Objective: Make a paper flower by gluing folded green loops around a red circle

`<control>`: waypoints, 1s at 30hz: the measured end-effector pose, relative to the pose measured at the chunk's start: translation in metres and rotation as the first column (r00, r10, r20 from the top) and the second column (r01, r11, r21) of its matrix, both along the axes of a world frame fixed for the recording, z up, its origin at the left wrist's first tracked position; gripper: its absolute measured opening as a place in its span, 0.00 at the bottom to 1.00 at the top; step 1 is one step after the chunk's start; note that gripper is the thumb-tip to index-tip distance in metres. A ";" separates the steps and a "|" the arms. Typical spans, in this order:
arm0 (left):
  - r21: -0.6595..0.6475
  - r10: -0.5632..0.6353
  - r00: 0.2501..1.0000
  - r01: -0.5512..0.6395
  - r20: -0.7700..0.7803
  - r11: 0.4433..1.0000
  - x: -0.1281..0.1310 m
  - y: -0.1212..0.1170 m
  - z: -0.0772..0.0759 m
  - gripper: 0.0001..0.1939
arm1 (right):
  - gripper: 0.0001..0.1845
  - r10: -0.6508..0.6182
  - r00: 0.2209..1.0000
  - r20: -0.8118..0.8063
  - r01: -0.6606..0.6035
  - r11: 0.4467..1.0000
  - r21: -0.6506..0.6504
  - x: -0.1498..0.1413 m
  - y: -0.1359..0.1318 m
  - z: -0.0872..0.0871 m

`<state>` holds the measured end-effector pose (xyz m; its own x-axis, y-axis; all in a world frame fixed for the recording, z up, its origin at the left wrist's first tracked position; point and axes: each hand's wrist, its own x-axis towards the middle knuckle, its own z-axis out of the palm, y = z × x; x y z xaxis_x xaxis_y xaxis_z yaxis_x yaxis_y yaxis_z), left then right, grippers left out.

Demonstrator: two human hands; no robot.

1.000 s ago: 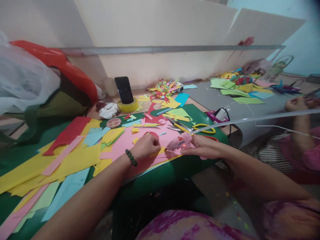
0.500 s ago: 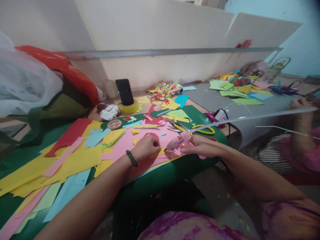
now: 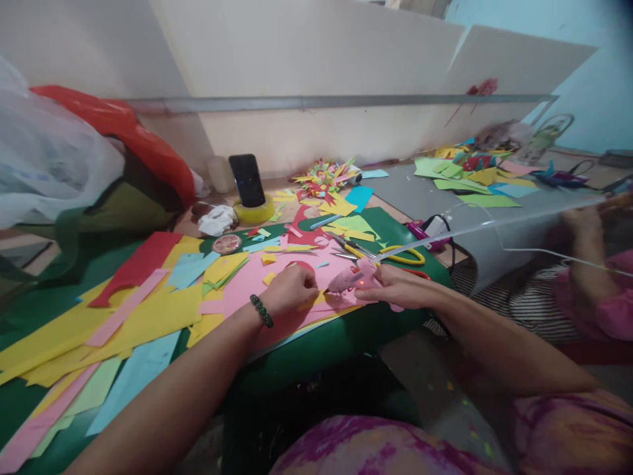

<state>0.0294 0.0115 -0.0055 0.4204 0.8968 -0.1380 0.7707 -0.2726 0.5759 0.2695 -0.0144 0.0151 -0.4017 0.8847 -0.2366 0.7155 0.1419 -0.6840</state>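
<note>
My right hand [image 3: 398, 288] grips a pink glue gun [image 3: 352, 278] with a long glue stick [image 3: 445, 237] trailing to the right; its nozzle points left and down at a small yellow paper piece [image 3: 316, 300]. My left hand [image 3: 291, 289], with a dark bead bracelet at the wrist, is curled and pinches that yellow piece against the pink sheet [image 3: 257, 280] on the green table [image 3: 336, 336].
Yellow-handled scissors [image 3: 390, 254] lie just behind the glue gun. Coloured paper sheets [image 3: 143, 310] and scraps cover the table's left. A phone stands in a tape roll [image 3: 252, 211] at the back. Another person's arm [image 3: 591, 264] is at the right.
The glue gun and my right hand have edged slightly up and left toward the yellow piece. The person at the right has shifted an arm a little.
</note>
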 end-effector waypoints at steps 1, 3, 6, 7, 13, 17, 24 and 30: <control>-0.005 0.002 1.000 -0.002 -0.003 1.000 0.000 0.001 0.000 0.06 | 0.33 -0.004 0.999 0.037 0.004 1.000 -0.009 0.002 0.000 0.004; -0.019 0.009 1.000 -0.009 0.005 1.000 0.000 0.002 0.000 0.05 | 0.32 0.005 0.999 0.052 -0.002 0.999 -0.043 0.006 -0.001 0.012; -0.034 0.008 0.999 -0.006 0.048 0.999 -0.001 0.001 0.004 0.04 | 0.32 0.063 0.994 -0.090 -0.074 0.989 -0.125 0.014 -0.003 0.023; -0.038 0.004 0.997 -0.001 0.074 0.999 -0.002 0.001 0.005 0.04 | 0.33 0.068 0.988 -0.139 -0.088 0.986 -0.138 0.018 -0.003 0.025; -0.249 0.040 0.938 0.050 0.344 0.967 -0.011 0.000 0.020 0.09 | 0.28 -0.312 0.915 -0.257 0.358 0.921 0.155 0.058 0.019 0.026; -0.293 0.135 0.837 0.032 0.531 0.956 -0.016 0.003 0.029 0.14 | 0.24 -0.562 0.819 -0.118 0.566 0.757 0.326 0.089 0.056 0.017; -0.416 0.378 0.621 -0.091 0.686 0.905 -0.019 0.008 0.031 0.15 | 0.23 -0.643 0.761 0.087 0.588 0.739 0.329 0.093 0.104 -0.019; -0.493 0.488 0.441 -0.112 0.753 0.863 -0.020 0.013 0.026 0.19 | 0.26 -0.489 0.872 0.028 0.439 0.805 0.398 0.088 0.110 -0.034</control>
